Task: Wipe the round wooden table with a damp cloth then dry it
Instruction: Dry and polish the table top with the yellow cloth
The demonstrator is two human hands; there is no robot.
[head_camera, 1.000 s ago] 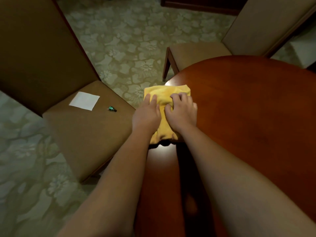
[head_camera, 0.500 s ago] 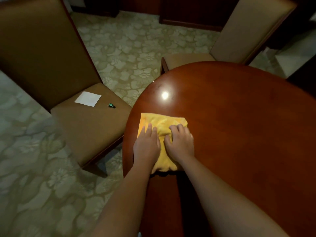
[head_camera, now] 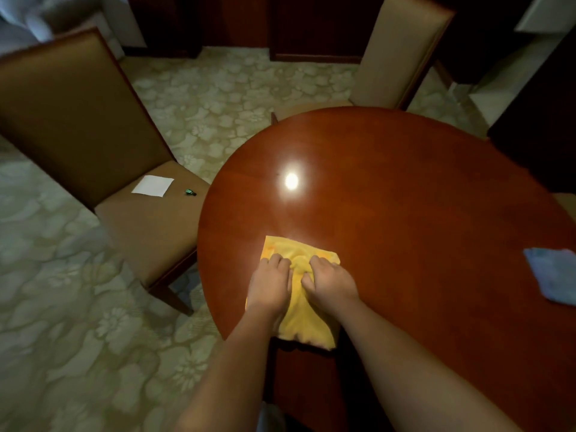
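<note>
Table (head_camera: 405, 213) wiping under way: both hands pressed a yellow cloth (head_camera: 299, 319) onto the wood at the near left edge, left hand (head_camera: 270, 288) and right hand (head_camera: 331, 283) side by side, fingers curled into its bunched folds. Beyond the hands the surface shone under a lamp reflection. A blue cloth (head_camera: 551, 277) lay well to the right, untouched. Judged: damp pass in progress, drying not yet begun.

head view, steeply down, close
</note>
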